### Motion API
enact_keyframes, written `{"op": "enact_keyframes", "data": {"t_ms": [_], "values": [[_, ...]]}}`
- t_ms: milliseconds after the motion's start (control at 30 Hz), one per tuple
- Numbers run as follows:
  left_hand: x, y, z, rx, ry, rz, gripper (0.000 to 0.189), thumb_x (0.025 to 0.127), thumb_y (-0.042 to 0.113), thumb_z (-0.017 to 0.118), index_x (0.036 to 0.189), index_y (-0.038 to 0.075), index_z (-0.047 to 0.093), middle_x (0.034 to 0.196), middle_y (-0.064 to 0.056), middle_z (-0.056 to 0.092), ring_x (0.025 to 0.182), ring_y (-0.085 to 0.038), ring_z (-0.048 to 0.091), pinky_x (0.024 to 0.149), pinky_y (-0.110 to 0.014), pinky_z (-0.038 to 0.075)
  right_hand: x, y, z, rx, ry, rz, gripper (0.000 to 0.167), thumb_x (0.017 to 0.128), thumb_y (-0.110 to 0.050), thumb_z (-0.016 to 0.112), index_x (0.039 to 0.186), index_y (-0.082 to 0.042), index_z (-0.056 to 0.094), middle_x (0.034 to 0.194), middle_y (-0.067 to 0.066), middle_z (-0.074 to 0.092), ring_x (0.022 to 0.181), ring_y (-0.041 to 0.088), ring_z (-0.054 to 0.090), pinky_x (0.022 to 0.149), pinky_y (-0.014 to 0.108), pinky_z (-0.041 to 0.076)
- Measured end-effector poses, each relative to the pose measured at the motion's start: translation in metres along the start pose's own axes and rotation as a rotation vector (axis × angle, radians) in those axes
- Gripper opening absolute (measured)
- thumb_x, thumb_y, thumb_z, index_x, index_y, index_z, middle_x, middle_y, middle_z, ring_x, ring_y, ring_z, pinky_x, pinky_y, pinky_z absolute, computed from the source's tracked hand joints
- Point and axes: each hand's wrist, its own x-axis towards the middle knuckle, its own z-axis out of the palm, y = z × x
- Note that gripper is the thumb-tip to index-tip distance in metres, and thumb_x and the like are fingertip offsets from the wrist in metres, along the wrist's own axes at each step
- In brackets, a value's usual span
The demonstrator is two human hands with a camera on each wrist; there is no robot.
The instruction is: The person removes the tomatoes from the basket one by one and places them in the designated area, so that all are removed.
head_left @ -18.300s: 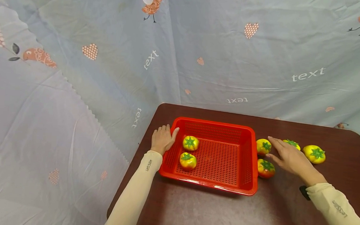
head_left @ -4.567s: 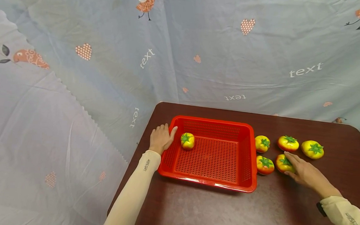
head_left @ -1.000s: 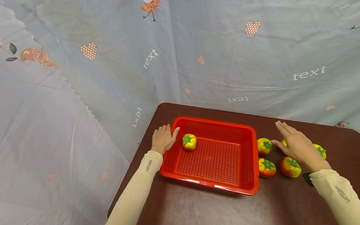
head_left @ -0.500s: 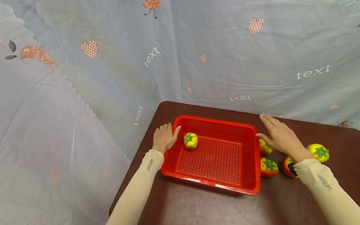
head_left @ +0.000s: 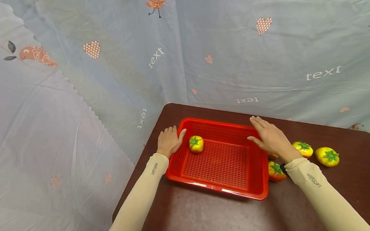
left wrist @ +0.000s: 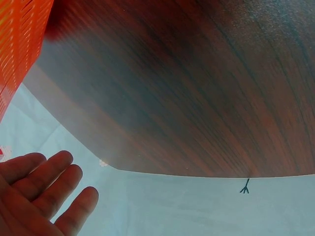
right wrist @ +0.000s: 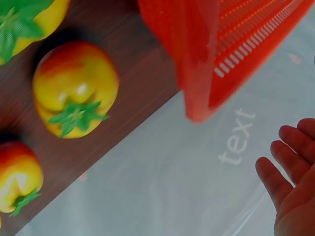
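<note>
My left hand (head_left: pixel 168 140) rests at the left rim of a red plastic basket (head_left: pixel 215 191), its thumb towards the inside; in the left wrist view its fingers (left wrist: pixel 51 184) are extended. One yellow tomato (head_left: pixel 196 144) with a green leafy top sits in the basket's left part. Over the basket's back right corner hovers my right hand (head_left: pixel 270 135), fingers spread and holding nothing. Its wrist and sleeve partly cover the tomatoes to the right of the basket. Red and yellow tomatoes (right wrist: pixel 76 88) on the table show below it in the right wrist view.
Right of the basket on the dark brown table (head_left: pixel 198 217) are a red-yellow tomato (head_left: pixel 275 172), another tomato (head_left: pixel 303 149) farther back and a yellow tomato (head_left: pixel 327 156). A patterned grey-blue cloth (head_left: pixel 225 61) hangs behind the table and along its left side.
Within the last second my right hand has moved left from above the tomatoes to the basket's right side. Eighteen seconds ago the basket held two tomatoes; now one. My left hand has stayed put.
</note>
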Motion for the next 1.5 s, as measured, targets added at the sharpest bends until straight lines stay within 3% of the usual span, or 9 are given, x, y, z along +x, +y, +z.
{"op": "enact_keyframes", "data": {"t_ms": [600,867,1267,1500], "values": [[0.001,0.001,-0.002,0.020,-0.002,0.004,0.084,0.100,0.063,0.015,0.145,-0.002,0.043,0.141,-0.019,0.053,0.129,-0.036,0.051,0.108,-0.049,0.040,0.026,-0.033,0.014,0.013,-0.091,-0.043,0.073,0.095,-0.037,0.063,0.149,0.003,0.034,0.153,0.023,0.037,0.141,0.040,0.036,0.110,0.058,0.036],[0.000,0.002,-0.002,0.021,0.000,0.000,0.083,0.100,0.063,0.016,0.144,-0.002,0.044,0.141,-0.020,0.053,0.128,-0.037,0.051,0.108,-0.049,0.040,0.041,-0.049,0.020,0.028,-0.072,-0.094,0.072,0.094,-0.036,0.064,0.148,0.004,0.037,0.152,0.023,0.039,0.140,0.039,0.039,0.109,0.057,0.037],[-0.006,0.001,0.003,0.011,0.000,-0.010,0.080,0.101,0.061,0.018,0.143,-0.002,0.045,0.139,-0.019,0.054,0.127,-0.036,0.051,0.107,-0.049,0.040,0.072,-0.091,0.049,0.016,-0.211,-0.121,0.072,0.096,-0.040,0.060,0.151,0.000,0.034,0.154,0.019,0.038,0.142,0.036,0.038,0.113,0.055,0.033],[-0.002,0.004,0.000,0.018,0.019,-0.004,0.080,0.101,0.061,0.019,0.143,-0.001,0.046,0.139,-0.018,0.055,0.127,-0.035,0.052,0.107,-0.048,0.041,0.082,-0.104,0.060,0.023,-0.205,-0.131,0.071,0.096,-0.040,0.061,0.149,0.000,0.037,0.153,0.019,0.040,0.141,0.036,0.040,0.112,0.054,0.035]]}}
